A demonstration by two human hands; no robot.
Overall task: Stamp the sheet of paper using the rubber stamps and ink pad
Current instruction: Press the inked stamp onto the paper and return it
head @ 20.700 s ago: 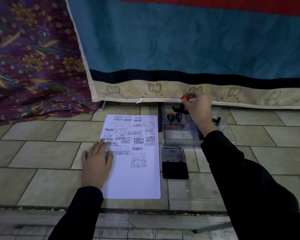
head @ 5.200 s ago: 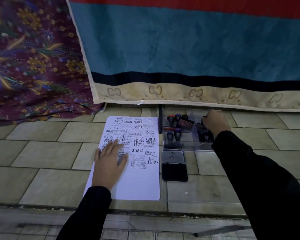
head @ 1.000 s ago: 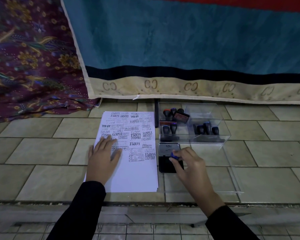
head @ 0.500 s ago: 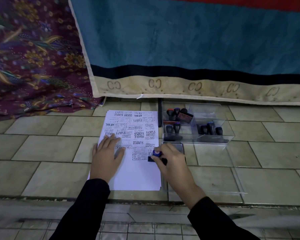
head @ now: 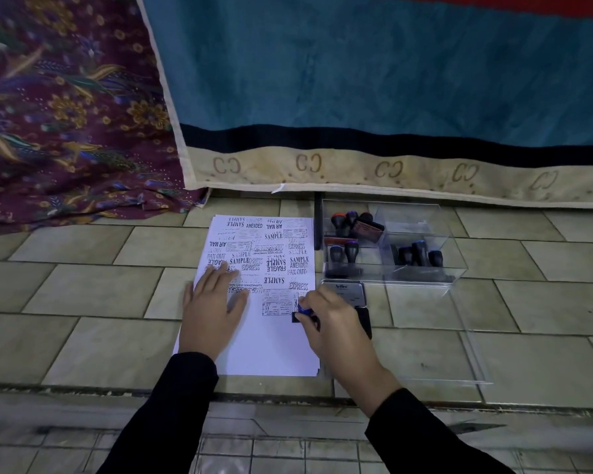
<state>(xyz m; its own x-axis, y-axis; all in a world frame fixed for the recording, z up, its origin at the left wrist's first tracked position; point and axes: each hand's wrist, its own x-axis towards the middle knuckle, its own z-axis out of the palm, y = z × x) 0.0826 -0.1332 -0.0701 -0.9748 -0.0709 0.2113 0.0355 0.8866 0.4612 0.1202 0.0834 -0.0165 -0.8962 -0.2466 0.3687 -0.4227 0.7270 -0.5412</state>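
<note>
Fingers (head: 319,304) of our right hand (head: 336,328) pinch a stamp (head: 302,310) on the sheet (head: 271,348); left of them our left hand (head: 213,313) lies flat.

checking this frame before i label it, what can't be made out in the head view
1. Wording of the stamp: head view, its face is down on the sheet and the right hand wraps it.
2. Ink pad: head view, mostly behind the right hand.
3. What the sheet bears under the left hand: head view, covered by it.
4. Labels on the stamps in the clear box: head view, too small and dark.
</note>
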